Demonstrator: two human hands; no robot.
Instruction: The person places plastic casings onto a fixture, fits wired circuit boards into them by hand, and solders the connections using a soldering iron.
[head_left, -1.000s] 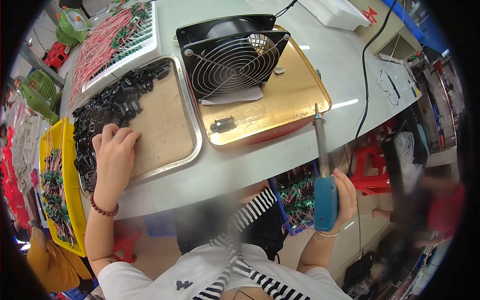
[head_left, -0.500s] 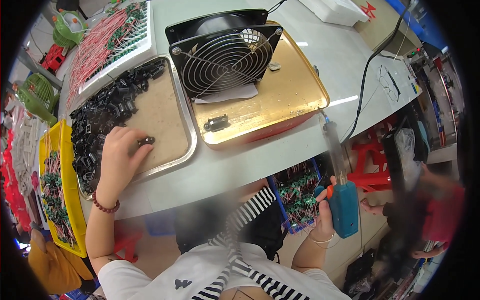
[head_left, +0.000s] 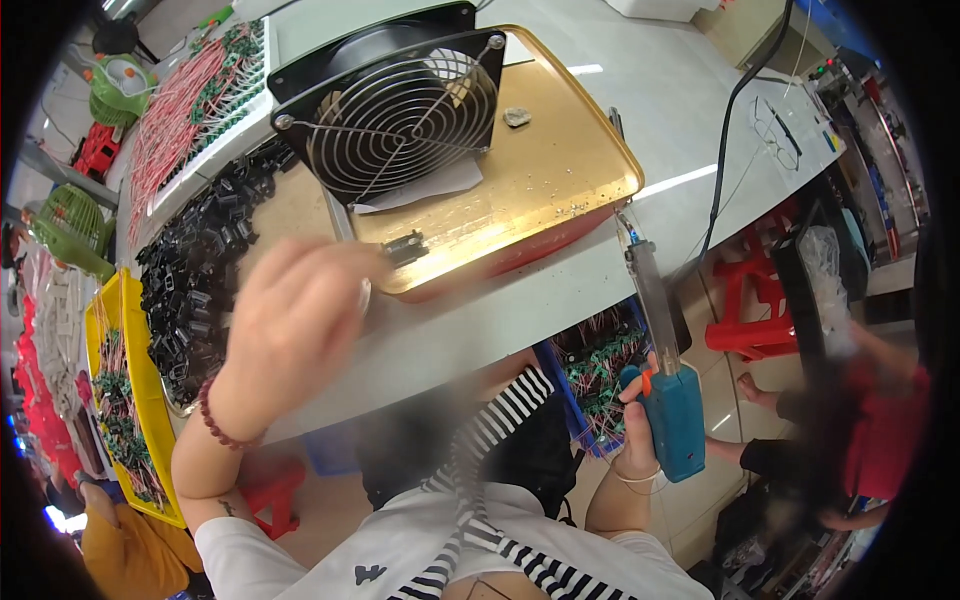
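My left hand [head_left: 300, 325] is smeared by motion over the near rim of the tray of small black plastic housings [head_left: 195, 270]. Its fingertips reach close to one black housing [head_left: 405, 248] lying at the front left corner of a gold-coloured tray [head_left: 540, 200]. Whether they touch or hold anything is blurred. Off the table's front edge, my right hand [head_left: 640, 440] is wrapped round the teal handle of a soldering gun [head_left: 675, 425]. The gun points up, its tip close to the gold tray's right front corner.
A black fan with a wire grille [head_left: 405, 130] stands on the gold tray. Behind on the left, a white foam tray [head_left: 215, 150] holds red-wired green boards. More boards fill a yellow bin [head_left: 165, 450] and a blue bin [head_left: 590, 430]. A black cable [head_left: 722, 170] crosses the right side.
My left hand has moved right from the black housings towards the gold tray; the small black part seen in its fingers before is now lost in blur. My right hand keeps the soldering gun.
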